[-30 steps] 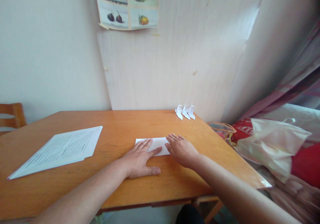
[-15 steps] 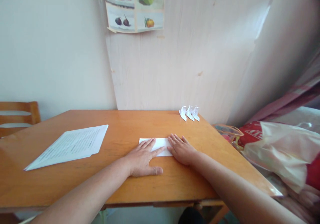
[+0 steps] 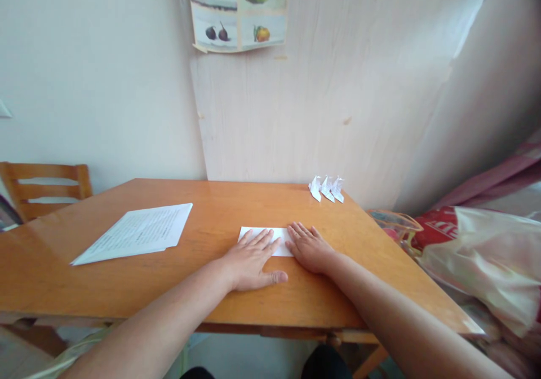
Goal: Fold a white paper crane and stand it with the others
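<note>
A small white rectangle of paper (image 3: 287, 249) lies flat on the wooden table (image 3: 236, 305). Over its left part rests my left hand (image 3: 253, 260), fingers spread and thumb stuck out to the right on the bare wood. My right hand (image 3: 310, 249) lies flat on the right end of the paper, palm down, fingers stretched out. Neither hand grasps anything. Both hands hide much of the sheet, so its folds cannot be made out.
Three folded paper figures (image 3: 326, 189) stand at the back right of the table. A stack of printed sheets (image 3: 137, 232) lies to the left. Beyond the right edge are plastic bags (image 3: 477, 255); a wooden chair (image 3: 48, 181) stands at the far left.
The view has shifted slightly, showing more of the left side. My left hand has slid a little to the right over the paper; my right hand stays at its right end.
</note>
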`<state>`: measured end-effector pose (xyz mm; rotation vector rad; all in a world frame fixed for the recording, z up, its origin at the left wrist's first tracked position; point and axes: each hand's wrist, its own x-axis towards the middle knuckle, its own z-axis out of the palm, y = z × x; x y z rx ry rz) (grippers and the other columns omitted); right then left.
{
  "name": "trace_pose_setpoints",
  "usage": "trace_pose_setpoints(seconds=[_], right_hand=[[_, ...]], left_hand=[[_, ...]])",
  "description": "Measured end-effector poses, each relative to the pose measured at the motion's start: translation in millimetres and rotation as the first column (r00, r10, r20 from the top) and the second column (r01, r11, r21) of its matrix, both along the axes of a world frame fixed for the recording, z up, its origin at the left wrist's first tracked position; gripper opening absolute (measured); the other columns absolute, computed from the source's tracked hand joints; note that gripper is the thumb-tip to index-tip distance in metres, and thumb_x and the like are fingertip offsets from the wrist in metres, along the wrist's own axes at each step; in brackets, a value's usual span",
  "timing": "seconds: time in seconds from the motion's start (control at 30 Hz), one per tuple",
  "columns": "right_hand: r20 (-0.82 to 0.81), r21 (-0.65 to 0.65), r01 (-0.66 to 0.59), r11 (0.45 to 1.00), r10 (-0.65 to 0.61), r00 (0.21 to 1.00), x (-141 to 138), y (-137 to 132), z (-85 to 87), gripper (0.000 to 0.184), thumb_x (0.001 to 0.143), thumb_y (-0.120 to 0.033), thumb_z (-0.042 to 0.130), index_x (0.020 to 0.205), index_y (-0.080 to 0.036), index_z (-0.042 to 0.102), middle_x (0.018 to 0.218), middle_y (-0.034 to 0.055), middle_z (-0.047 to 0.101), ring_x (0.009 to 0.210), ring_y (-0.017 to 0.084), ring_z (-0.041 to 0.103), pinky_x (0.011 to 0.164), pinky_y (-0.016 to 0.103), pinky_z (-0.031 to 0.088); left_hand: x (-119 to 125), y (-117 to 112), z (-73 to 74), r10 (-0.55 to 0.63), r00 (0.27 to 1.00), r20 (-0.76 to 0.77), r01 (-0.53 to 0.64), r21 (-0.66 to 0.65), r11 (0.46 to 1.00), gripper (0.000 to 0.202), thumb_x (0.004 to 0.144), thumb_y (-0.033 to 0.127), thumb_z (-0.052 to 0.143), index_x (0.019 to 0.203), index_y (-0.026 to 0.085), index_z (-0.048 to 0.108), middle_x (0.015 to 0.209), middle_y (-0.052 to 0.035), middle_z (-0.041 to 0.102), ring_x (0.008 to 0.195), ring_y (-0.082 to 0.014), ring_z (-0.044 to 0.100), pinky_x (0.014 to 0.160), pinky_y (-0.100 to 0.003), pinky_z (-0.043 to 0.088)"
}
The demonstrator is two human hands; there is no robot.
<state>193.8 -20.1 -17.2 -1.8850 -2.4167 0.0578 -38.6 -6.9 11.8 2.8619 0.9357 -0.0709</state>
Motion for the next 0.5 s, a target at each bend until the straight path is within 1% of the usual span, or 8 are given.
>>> trace_pose_setpoints(seconds=[0.1,0.2,0.27,0.33,0.5], right_hand=[[0.009,-0.003,-0.001,1.000,0.001,1.000,0.6,1.7,-1.7,0.065,0.104,-0.043,0.021,0.157,-0.006,0.029,0.164,0.0170,0.024,0.153,0.030,0.019,0.121,0.053,0.018],[0.011,-0.008,0.010,1.000,-0.010,1.000,0.8,2.7,-2.9,0.067,0.104,-0.047,0.020,0.157,-0.007,0.030,0.164,0.0163,0.024,0.153,0.030,0.020,0.121,0.053,0.019],[0.019,-0.005,0.013,1.000,-0.013,1.000,1.1,2.6,-3.7,0.068,0.104,-0.049,0.020,0.157,-0.008,0.029,0.164,0.0155,0.024,0.152,0.031,0.021,0.121,0.053,0.019],[0.030,0.005,0.003,1.000,-0.003,1.000,1.6,2.2,-4.7,0.066,0.104,-0.047,0.021,0.157,-0.008,0.029,0.164,0.0157,0.024,0.152,0.030,0.021,0.121,0.054,0.020],[0.033,0.038,-0.012,0.999,0.011,0.999,3.5,2.4,-8.4,0.064,0.105,-0.045,0.021,0.156,-0.009,0.032,0.163,0.0160,0.029,0.152,0.029,0.022,0.121,0.052,0.021]], left_hand=[[13.7,-22.0,-2.2,-0.048,0.998,0.035,0.049,-0.017,0.999,0.106,0.085,0.087,0.019,0.162,0.014,0.011,0.167,-0.0149,0.006,0.156,-0.0283,0.001,0.126,-0.048,-0.001],[22.7,-37.7,-4.5,-0.002,0.999,0.054,0.005,-0.051,0.999,0.112,0.083,0.089,0.016,0.161,0.008,0.010,0.167,-0.0177,0.005,0.156,-0.0299,0.001,0.126,-0.047,0.002],[24.5,-42.6,-5.1,0.035,0.998,0.060,-0.030,-0.069,0.997,0.114,0.082,0.090,0.017,0.161,0.007,0.011,0.167,-0.0179,0.004,0.156,-0.0317,0.001,0.126,-0.048,0.004],[23.0,-44.5,-5.1,0.054,0.996,0.068,-0.049,-0.079,0.996,0.115,0.082,0.090,0.017,0.161,0.007,0.012,0.167,-0.0176,0.004,0.156,-0.0322,0.001,0.126,-0.048,0.005],[8.1,-46.2,-6.5,0.077,0.993,0.092,-0.072,-0.062,0.995,0.111,0.084,0.088,0.019,0.160,0.008,0.019,0.167,-0.0175,0.010,0.156,-0.0321,0.002,0.126,-0.051,0.003]])
